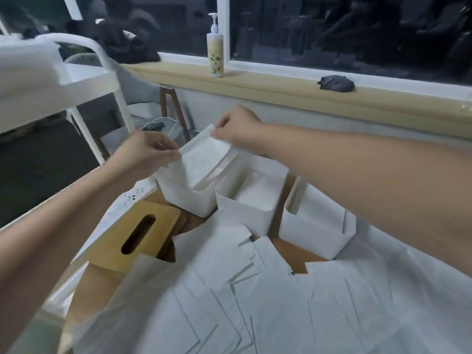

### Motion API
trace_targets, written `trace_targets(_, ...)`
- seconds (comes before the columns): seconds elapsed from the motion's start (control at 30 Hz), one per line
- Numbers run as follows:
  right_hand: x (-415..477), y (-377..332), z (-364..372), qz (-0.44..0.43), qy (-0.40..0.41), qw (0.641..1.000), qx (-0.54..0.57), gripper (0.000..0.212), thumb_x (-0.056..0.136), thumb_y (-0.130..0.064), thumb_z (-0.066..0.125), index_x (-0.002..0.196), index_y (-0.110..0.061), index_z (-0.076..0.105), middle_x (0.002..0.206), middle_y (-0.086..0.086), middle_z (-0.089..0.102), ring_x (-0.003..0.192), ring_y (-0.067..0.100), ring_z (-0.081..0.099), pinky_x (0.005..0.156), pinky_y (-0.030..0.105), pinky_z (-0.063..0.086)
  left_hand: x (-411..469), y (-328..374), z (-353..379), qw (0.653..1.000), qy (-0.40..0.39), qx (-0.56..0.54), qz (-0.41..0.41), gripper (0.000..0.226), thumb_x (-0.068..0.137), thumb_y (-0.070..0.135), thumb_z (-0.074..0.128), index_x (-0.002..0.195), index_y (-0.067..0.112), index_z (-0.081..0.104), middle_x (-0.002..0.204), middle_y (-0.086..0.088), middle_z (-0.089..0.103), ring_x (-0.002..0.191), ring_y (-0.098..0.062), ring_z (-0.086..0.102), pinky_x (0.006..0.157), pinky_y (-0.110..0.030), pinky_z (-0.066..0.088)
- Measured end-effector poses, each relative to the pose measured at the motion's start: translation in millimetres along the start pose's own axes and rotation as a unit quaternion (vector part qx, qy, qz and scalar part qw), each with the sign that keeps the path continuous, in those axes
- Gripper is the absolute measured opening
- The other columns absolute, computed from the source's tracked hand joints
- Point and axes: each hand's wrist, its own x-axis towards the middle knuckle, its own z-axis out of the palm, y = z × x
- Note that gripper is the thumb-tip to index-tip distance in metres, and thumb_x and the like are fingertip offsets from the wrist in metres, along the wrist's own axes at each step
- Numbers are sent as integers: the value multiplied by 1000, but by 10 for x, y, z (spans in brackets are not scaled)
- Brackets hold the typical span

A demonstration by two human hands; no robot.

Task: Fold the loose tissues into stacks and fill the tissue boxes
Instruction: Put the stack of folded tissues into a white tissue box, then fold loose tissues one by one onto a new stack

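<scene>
A white tissue (204, 157) hangs over the far-left white box (184, 198). My left hand (148, 157) pinches its left corner and my right hand (240, 131) pinches its top right corner. Two more open white boxes stand beside it, the middle box (245, 213) and the right box (311, 231). Several loose white tissues (268, 302) cover the near part of the brown table (291, 251). A wooden box lid with a slot (143, 233) lies at the left.
A white rack (76, 80) stands at the far left. On the wooden windowsill (281, 88) are a pump bottle (215, 54) and a dark cloth (335, 84). A white power strip (132, 200) lies along the table's left edge.
</scene>
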Motion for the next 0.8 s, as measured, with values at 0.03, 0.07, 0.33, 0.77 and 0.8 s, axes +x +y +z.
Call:
trace_targets(0.03,38,1,59,-2,0,1000,-11,26,88,-29,80,98,-4,80,105,12,79,90,23,73,67,27,45,37,-41,18,1000,-4,25,10,4,99,31,77,102,30,76,101,4,72,92,-16,68,63,-23,49)
trace_targets(0.07,62,8,103,-5,-4,1000,-23,26,88,-28,81,97,-4,80,105,13,79,87,21,71,69,27,45,64,-76,35,999,-7,46,18,4,98,31,78,101,32,74,101,5,72,93,-17,69,64,-23,51)
trace_targets(0.33,93,85,302,-40,-6,993,-114,14,88,-34,82,85,-24,72,99,1,74,94,22,69,77,29,55,118,-155,131,982,-2,170,87,16,95,31,81,108,32,72,98,7,73,80,-15,70,60,-34,59)
trace_targets(0.77,-184,83,308,-143,16,949,-281,19,98,-24,58,114,-20,68,111,7,70,100,36,64,74,37,48,90,53,249,953,-35,291,80,37,95,37,80,127,24,69,105,3,72,92,-22,69,81,-42,65)
trace_targets(0.8,-245,86,230,-146,24,955,-258,19,98,-25,57,112,-21,68,108,5,70,99,35,64,74,37,49,79,119,254,958,-26,273,88,34,97,38,77,127,24,69,107,3,73,94,-23,69,83,-42,65)
